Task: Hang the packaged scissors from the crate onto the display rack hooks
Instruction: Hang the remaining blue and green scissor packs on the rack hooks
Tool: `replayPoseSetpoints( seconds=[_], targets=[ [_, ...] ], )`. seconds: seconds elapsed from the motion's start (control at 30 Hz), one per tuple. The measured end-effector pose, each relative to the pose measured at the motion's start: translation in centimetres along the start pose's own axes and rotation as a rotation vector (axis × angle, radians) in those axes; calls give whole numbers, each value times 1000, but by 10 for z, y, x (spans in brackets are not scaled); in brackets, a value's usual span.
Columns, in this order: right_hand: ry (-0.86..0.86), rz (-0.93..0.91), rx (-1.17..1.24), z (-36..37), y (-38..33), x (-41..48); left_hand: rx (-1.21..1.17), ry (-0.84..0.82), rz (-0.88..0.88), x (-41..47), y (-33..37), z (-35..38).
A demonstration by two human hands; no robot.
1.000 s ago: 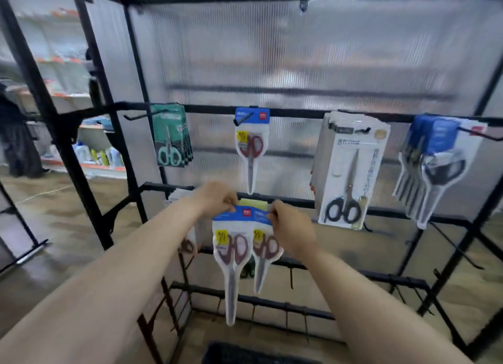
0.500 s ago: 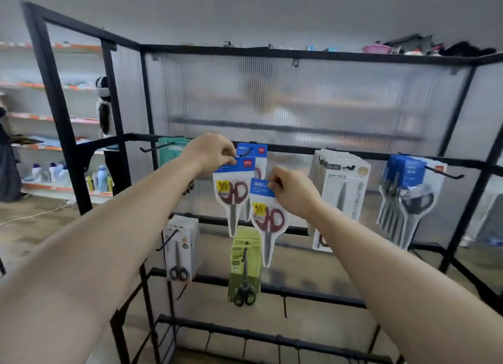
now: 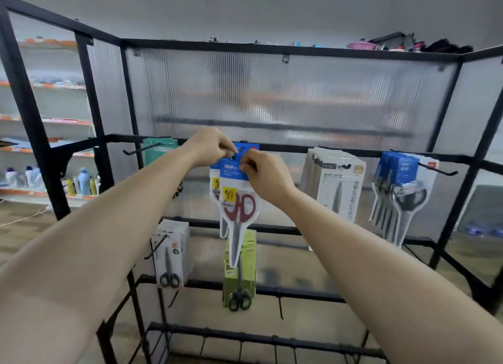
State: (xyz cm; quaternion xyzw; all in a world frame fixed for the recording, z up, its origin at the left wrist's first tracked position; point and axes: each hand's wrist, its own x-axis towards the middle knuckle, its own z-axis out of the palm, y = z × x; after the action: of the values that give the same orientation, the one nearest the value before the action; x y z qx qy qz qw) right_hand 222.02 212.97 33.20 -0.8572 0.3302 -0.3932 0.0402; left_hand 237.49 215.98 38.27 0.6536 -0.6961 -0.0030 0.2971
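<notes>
While the left hand (image 3: 209, 148) and right hand (image 3: 262, 174) each pinch a blue header (image 3: 234, 170), the two scissor packs (image 3: 238, 206) hang just below the grip, with the hook (image 3: 233, 157) tip between the fingertips. Best to align each hole squarely on the tip, push back level, then release.

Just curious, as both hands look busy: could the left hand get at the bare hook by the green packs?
Probably yes: the bare hook juts out just beside the left hand, nothing between, though its fingers pinch a scissors pack.
</notes>
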Motion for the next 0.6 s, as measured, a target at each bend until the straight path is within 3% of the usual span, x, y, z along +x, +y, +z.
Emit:
replayPoseSetpoints(
  seconds=[0.4, 0.6],
  targets=[
    [107, -53, 78, 17, 3, 32, -108, -187, -24, 31, -15, -7],
    [45, 83, 223, 22, -4, 45, -13, -170, 12, 51, -22, -1]
  ],
)
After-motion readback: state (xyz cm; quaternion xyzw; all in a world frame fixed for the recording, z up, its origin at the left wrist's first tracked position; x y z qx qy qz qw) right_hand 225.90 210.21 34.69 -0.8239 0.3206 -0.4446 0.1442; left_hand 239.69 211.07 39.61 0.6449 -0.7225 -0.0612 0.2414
